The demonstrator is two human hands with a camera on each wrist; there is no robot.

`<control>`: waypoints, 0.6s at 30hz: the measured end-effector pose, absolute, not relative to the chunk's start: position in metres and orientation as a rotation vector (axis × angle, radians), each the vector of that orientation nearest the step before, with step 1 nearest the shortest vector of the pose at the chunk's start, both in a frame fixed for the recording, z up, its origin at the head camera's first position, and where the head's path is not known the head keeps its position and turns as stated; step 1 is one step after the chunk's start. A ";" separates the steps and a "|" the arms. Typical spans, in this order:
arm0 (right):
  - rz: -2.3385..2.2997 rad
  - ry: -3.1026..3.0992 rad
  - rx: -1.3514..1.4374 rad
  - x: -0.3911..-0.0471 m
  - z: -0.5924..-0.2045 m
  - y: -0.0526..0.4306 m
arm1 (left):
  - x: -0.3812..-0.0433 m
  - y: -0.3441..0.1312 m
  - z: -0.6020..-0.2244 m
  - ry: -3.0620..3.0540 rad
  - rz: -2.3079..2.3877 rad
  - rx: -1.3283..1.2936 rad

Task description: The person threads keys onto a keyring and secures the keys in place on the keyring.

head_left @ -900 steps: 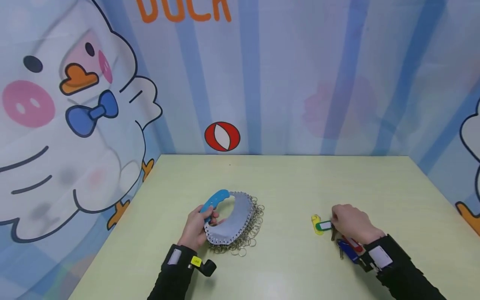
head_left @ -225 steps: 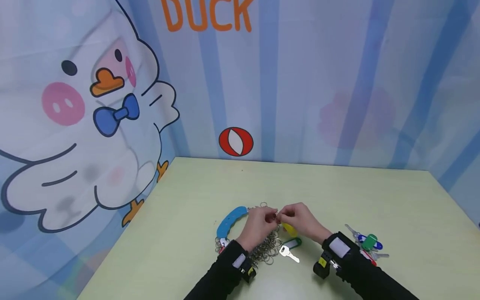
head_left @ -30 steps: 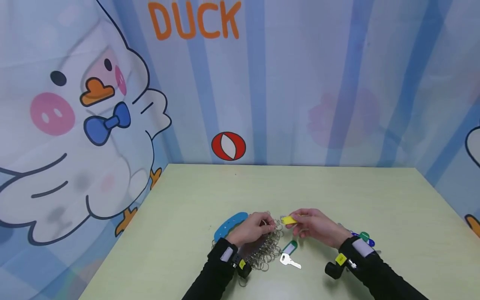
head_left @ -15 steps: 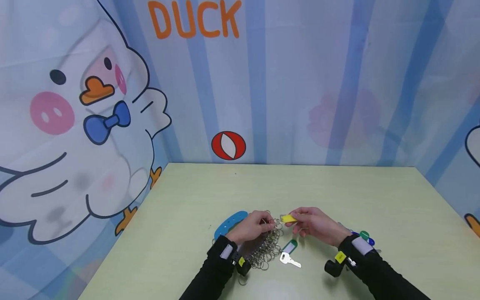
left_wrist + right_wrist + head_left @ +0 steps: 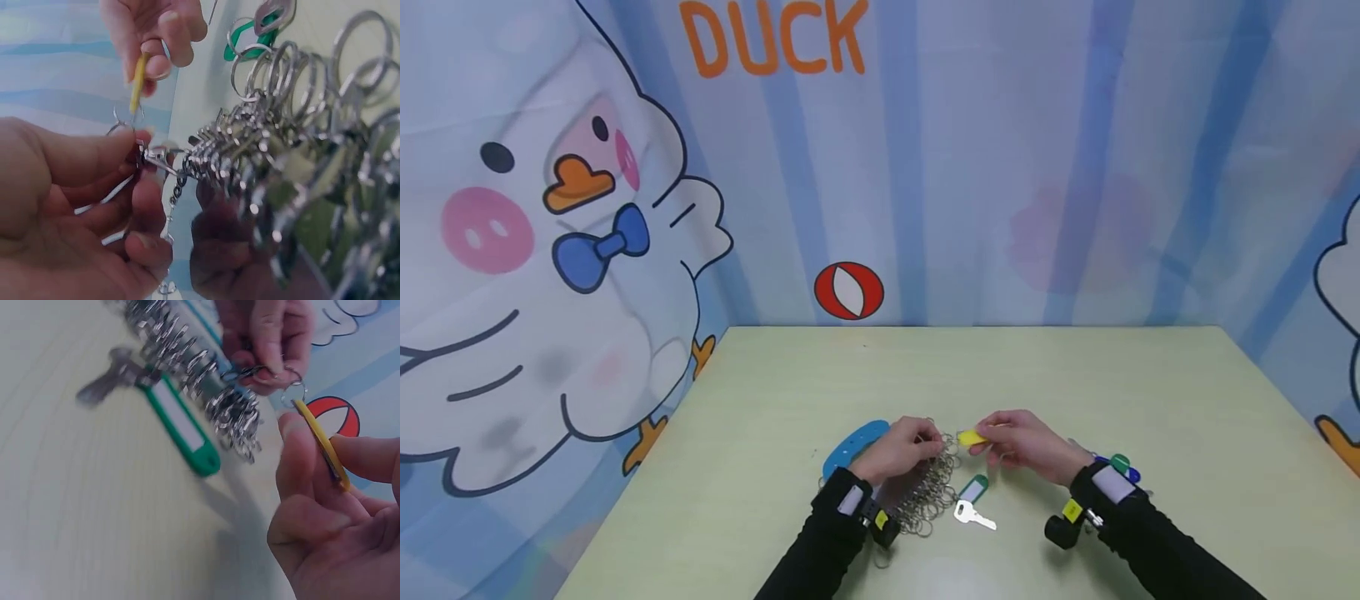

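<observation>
A key-holder panel with a blue handle [image 5: 853, 446] and many metal rings [image 5: 928, 493] along its edge lies under my left hand [image 5: 897, 452]. My left thumb and fingers pinch a metal ring and clasp [image 5: 152, 154] at its far edge. Just to the right, my right hand [image 5: 1026, 446] pinches a yellow key tag [image 5: 325, 447] between thumb and fingers. A thin ring [image 5: 294, 394] at the tag's end reaches the left fingertips. A green key tag [image 5: 974, 488] with a key [image 5: 974, 516] lies at the rings' right side.
More keys lie on the table [image 5: 985, 367] beyond my right wrist, with a green tag [image 5: 1120, 462] and a blue tag [image 5: 1133, 475] among them. A duck-printed backdrop [image 5: 985, 167] rises behind the table.
Earlier the left hand gripped the blue handle and the right was at the keys; later both met at the rings. Over the last second both hands stay nearly still.
</observation>
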State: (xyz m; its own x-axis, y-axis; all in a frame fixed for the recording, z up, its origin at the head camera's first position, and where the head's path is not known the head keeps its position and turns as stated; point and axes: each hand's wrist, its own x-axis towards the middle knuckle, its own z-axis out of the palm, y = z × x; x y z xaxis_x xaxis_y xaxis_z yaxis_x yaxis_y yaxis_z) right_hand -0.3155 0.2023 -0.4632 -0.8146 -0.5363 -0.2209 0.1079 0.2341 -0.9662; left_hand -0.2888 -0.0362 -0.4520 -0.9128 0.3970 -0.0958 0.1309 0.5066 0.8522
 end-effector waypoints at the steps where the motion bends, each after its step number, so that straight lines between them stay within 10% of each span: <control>1: -1.598 2.037 -0.398 -0.315 -0.464 0.204 | -0.288 -0.035 -0.452 2.482 1.352 0.443; 18: -0.780 2.847 -0.360 -0.283 -0.439 0.299 | -0.273 -0.028 -0.452 2.668 0.927 0.861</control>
State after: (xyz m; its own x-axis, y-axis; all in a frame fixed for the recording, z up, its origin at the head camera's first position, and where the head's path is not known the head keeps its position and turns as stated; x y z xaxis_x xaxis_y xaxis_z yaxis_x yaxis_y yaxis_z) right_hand -0.2826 0.2987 -0.4388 -0.9568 -0.2743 -0.0968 -0.1867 0.8342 -0.5189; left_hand -0.2733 -0.0276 -0.4523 -0.8135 0.5814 0.0119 0.4635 0.6358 0.6172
